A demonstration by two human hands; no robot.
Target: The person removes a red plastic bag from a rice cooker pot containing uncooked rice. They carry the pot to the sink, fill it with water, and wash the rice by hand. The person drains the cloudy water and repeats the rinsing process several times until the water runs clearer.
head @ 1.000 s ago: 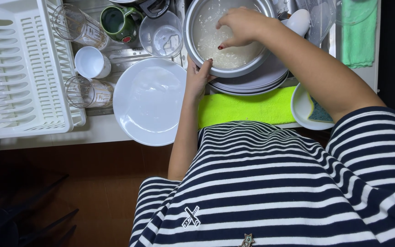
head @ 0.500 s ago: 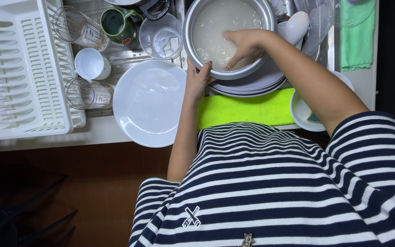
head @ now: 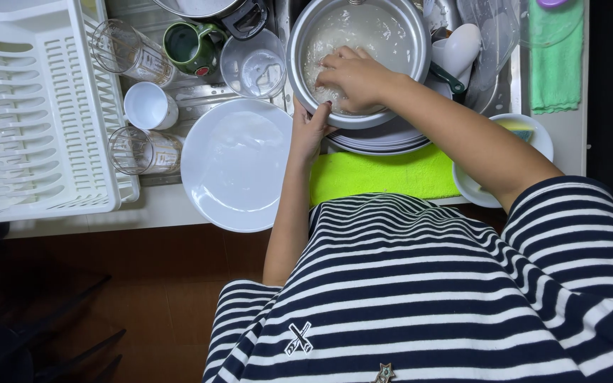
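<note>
the metal pot (head: 384, 32) sits in the sink on top of a stack of plates (head: 374, 140), and it holds cloudy white water. your right hand (head: 349, 76) is inside it, fingers curled down and bunched together in the water near the front wall, forearm slanting in from the lower right. whether anything is pinched in those fingers, you cannot tell. your left hand (head: 311, 128) comes straight up from below and clasps the pot's front rim, thumb and fingers set against the outside wall.

just left of the pot lies a big white plate (head: 232, 167), bare. above it stand a clear plastic container (head: 253, 64) with a milky film inside, a green mug (head: 189, 46), a small white cup (head: 149, 106) and two drinking glasses (head: 125, 50) lying on their sides. a white dish rack (head: 30, 113) fills the far left. a lime green cloth (head: 384, 174) lies along the counter edge below the plates.
</note>
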